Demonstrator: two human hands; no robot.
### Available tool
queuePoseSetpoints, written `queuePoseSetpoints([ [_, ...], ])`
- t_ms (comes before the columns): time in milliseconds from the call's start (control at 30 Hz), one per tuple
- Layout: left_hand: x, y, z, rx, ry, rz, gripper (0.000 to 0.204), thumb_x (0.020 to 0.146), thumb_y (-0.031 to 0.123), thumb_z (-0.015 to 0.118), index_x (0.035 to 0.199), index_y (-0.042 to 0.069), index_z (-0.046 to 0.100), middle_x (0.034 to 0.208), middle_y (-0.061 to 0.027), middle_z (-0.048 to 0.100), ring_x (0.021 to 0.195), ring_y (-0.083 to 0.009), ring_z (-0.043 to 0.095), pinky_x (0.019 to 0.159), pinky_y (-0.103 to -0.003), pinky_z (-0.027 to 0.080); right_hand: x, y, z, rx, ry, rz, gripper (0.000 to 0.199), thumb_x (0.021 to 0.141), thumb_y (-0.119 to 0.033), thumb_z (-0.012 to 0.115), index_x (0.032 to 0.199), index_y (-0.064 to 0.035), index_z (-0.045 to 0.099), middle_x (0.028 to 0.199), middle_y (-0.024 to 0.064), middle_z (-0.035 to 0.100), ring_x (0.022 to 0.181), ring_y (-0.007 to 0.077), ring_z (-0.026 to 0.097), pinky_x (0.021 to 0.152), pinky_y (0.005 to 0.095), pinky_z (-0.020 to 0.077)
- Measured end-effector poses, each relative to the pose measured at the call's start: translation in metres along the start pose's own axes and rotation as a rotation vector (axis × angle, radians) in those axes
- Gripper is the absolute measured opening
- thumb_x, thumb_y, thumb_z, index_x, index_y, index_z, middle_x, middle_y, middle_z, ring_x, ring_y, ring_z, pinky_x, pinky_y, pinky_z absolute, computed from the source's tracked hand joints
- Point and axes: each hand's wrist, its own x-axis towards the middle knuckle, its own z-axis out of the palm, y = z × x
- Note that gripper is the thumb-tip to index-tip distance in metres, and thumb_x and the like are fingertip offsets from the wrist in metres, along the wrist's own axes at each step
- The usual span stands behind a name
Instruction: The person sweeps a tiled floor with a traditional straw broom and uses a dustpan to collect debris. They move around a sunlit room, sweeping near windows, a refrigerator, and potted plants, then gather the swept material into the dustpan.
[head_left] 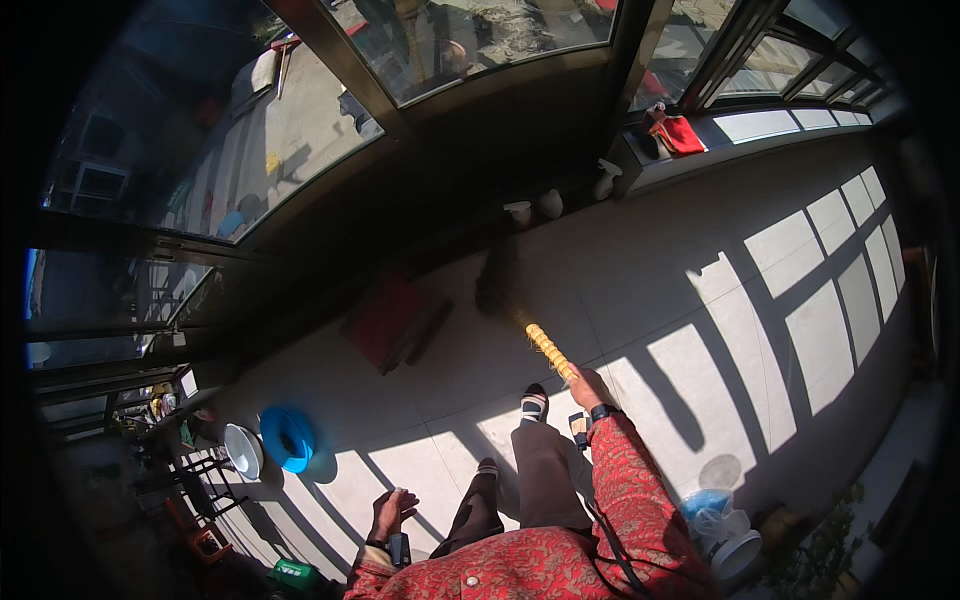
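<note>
Pale tiled floor (640, 270), sunlit in barred patches (815, 345) at three o'clock. Dark-framed windows (490, 45) span ten to two o'clock. Low ledge (755, 125) at two.

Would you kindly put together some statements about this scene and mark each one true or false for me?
1. The right hand holds a yellow handle. True.
2. Both hands are on that handle. False: the left hand is apart from it, with nothing visible in its grip.
3. A white basin stands to the left of a blue basin. True.
4. The ledge bears nothing red. False: a red cloth lies on it.
5. The floor is wholly shaded. False: bright sunlit patches cross it.
6. The right sleeve is red and patterned. True.
</note>
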Motion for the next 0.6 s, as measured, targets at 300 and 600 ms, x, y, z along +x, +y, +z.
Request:
queuePoseSetpoints([
  [300, 0.053, 0.069, 0.045, 0.080, -0.026, -0.047, 0.022, 0.095, 0.027, 0.050, 0.097, 0.006, 0.056, 0.083, -0.0058, 0.065, 0.080, -0.0212, 0.067, 0.068, -0.039, 0.055, -0.113, 0.062, -0.054, 0.066, 0.068, 0.066, 0.034, 0.089, -0.021, 0.053, 0.123, -0.0176, 0.055, 0.094, 0.0196, 0.065, 0.088, 0.0392, 0.062, 0.075, 0.0489, 0.0499],
  [600, 0.097, 0.191, 0.131, 0.388, -0.170, 0.080, 0.025, 0.094, 0.027, 0.054, 0.099, 0.003, 0.057, 0.091, -0.0095, 0.066, 0.086, -0.0246, 0.067, 0.075, -0.042, 0.055, 0.017, 0.019, -0.063, 0.305, 0.055, 0.239, 0.031, 0.091, -0.036, 0.046, 0.113, -0.0218, 0.063, 0.099, 0.0170, 0.066, 0.094, 0.0388, 0.062, 0.078, 0.0475, 0.0489],
])
